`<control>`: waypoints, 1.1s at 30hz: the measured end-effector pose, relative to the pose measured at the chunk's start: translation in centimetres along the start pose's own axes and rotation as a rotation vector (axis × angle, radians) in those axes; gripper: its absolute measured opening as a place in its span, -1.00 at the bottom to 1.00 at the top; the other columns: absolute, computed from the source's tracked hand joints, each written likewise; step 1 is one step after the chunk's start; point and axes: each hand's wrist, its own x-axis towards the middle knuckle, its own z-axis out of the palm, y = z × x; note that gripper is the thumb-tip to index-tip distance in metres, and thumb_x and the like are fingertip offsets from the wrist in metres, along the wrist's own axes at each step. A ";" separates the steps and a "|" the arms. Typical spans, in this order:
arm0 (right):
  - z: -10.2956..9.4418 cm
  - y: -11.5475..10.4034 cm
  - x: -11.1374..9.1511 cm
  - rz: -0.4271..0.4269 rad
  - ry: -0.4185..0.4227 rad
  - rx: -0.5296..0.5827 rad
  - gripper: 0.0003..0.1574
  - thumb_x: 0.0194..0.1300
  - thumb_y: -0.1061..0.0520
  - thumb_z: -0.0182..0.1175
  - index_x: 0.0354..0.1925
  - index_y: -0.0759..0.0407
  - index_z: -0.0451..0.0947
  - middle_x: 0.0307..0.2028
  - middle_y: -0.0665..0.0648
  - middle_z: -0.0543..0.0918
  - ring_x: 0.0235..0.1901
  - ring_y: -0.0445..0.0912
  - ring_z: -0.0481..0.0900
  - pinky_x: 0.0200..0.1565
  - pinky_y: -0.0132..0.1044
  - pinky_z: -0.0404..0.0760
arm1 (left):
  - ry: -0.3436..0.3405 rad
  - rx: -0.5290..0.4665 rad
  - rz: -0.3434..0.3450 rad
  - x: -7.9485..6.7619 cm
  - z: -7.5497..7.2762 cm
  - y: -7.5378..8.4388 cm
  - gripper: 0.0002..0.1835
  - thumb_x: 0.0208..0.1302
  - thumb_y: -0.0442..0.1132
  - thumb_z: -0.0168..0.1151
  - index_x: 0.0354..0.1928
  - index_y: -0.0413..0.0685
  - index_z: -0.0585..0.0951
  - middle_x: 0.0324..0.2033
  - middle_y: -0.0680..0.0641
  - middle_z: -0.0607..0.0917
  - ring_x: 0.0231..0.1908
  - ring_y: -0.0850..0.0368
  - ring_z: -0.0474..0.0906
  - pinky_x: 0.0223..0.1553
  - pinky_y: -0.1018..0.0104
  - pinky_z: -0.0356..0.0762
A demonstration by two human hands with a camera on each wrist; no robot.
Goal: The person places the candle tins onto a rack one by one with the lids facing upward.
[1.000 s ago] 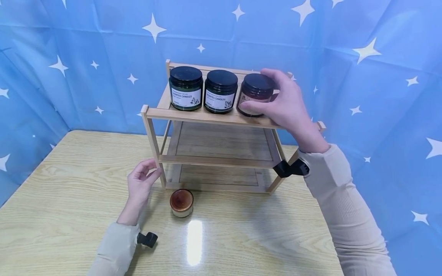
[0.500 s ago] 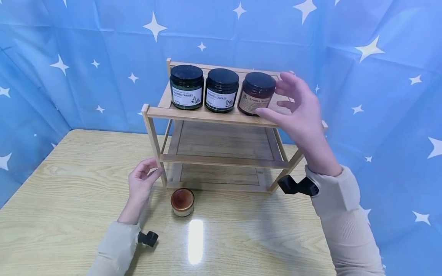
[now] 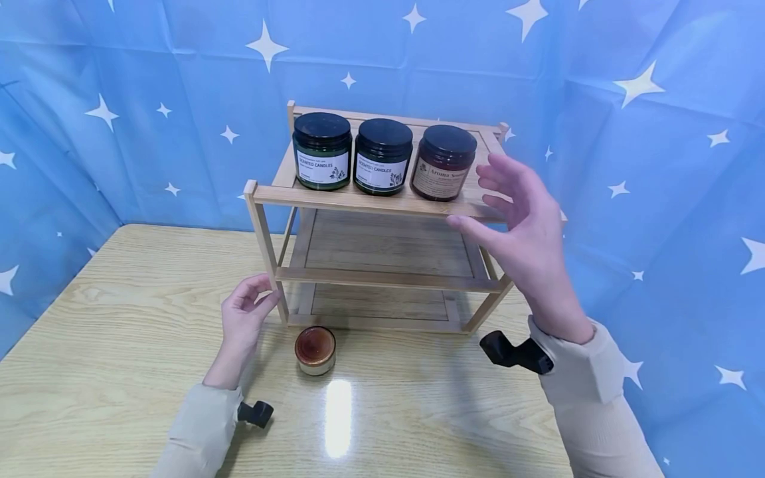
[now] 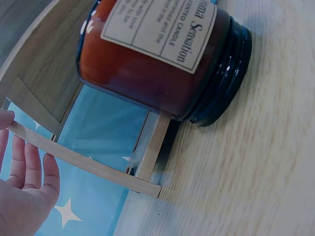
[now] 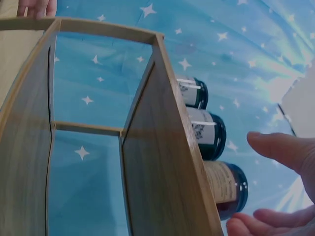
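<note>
My left hand (image 3: 244,315) holds the front left leg of a wooden three-level rack (image 3: 382,277) low down, thumb on one side and fingers on the other. My right hand (image 3: 528,232), fingers spread and loosely bent, hovers at the top shelf's right end, apart from the jars. Nearest to it stands an amber candle jar (image 3: 442,179) with a black lid and cream label. To the left are two dark green candle jars, the middle one (image 3: 382,169) and the left one (image 3: 323,162), both with white labels. An amber candle jar (image 4: 142,64) sits upside down on the table near my left hand.
The rack's middle shelf (image 3: 388,245) and bottom shelf (image 3: 382,302) lie below the jars. A light wooden table (image 3: 137,332) carries the rack. Behind it hangs a blue cloth (image 3: 197,79) with white stars.
My right hand has let go of the amber jar on the top shelf and drawn back to the right and down, uncovering its label. The left hand has stayed put.
</note>
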 end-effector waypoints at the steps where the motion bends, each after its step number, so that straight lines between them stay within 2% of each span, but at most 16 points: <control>1: 0.0 0.0 -0.2 -0.012 0.000 0.013 -0.12 -0.11 0.46 0.39 0.22 0.25 0.34 0.05 0.15 0.53 0.06 0.00 0.45 0.06 -0.32 0.52 | -0.002 0.000 0.003 0.0 0.0 0.0 -0.52 -0.03 -0.80 0.05 -0.25 -0.12 0.65 -0.37 0.03 0.66 -0.28 0.23 0.57 -0.18 0.43 0.62; 6: 0.2 0.2 -1.3 -0.069 -0.007 0.103 -0.14 -0.16 0.60 0.34 0.16 0.31 0.38 0.03 0.16 0.54 0.04 0.09 0.44 0.03 -0.34 0.53 | -0.003 -0.007 0.011 0.0 -0.1 -0.1 -0.52 -0.03 -0.80 0.05 -0.25 -0.12 0.65 -0.36 0.02 0.67 -0.27 0.23 0.57 -0.17 0.43 0.62; 9: 0.4 0.4 -1.9 -0.099 -0.010 0.135 -0.16 -0.19 0.63 0.32 0.14 0.38 0.38 0.02 0.24 0.54 0.04 0.10 0.44 0.06 -0.33 0.51 | -0.001 -0.009 0.012 0.0 -0.1 -0.1 -0.51 -0.03 -0.80 0.05 -0.26 -0.11 0.66 -0.36 0.03 0.67 -0.28 0.23 0.57 -0.17 0.43 0.62; 14: 0.7 0.7 -2.9 -0.083 -0.024 0.160 -0.17 -0.19 0.64 0.31 0.13 0.48 0.34 0.05 0.37 0.49 0.06 0.05 0.45 0.08 -0.34 0.48 | 0.003 0.000 0.009 0.0 0.0 -0.1 -0.51 -0.03 -0.80 0.05 -0.26 -0.09 0.66 -0.36 0.03 0.67 -0.27 0.24 0.58 -0.17 0.44 0.62; 18: 1.0 1.0 -3.7 -0.084 -0.035 0.184 -0.18 -0.18 0.65 0.30 0.13 0.50 0.34 0.05 0.33 0.50 0.08 0.02 0.45 0.07 -0.34 0.48 | 0.002 0.001 0.004 0.0 0.0 -0.1 -0.52 -0.01 -0.79 0.05 -0.26 -0.09 0.66 -0.35 0.02 0.67 -0.26 0.23 0.58 -0.16 0.43 0.62; 26: 1.7 2.0 -5.0 -0.102 -0.079 0.195 -0.19 -0.18 0.63 0.31 0.12 0.49 0.34 0.01 0.13 0.55 0.06 -0.05 0.48 0.08 -0.33 0.49 | -0.002 -0.001 -0.001 -0.1 -0.1 0.0 -0.53 0.00 -0.79 0.05 -0.24 -0.11 0.65 -0.35 0.01 0.67 -0.25 0.22 0.58 -0.15 0.42 0.62; 33: 2.3 2.7 -6.1 -0.070 -0.115 0.168 -0.19 -0.18 0.61 0.32 0.12 0.46 0.36 0.03 0.15 0.54 0.09 -0.06 0.47 0.09 -0.32 0.49 | 0.000 -0.001 -0.007 0.0 0.0 -0.1 -0.53 0.00 -0.78 0.06 -0.24 -0.11 0.65 -0.34 -0.03 0.66 -0.25 0.20 0.57 -0.14 0.42 0.62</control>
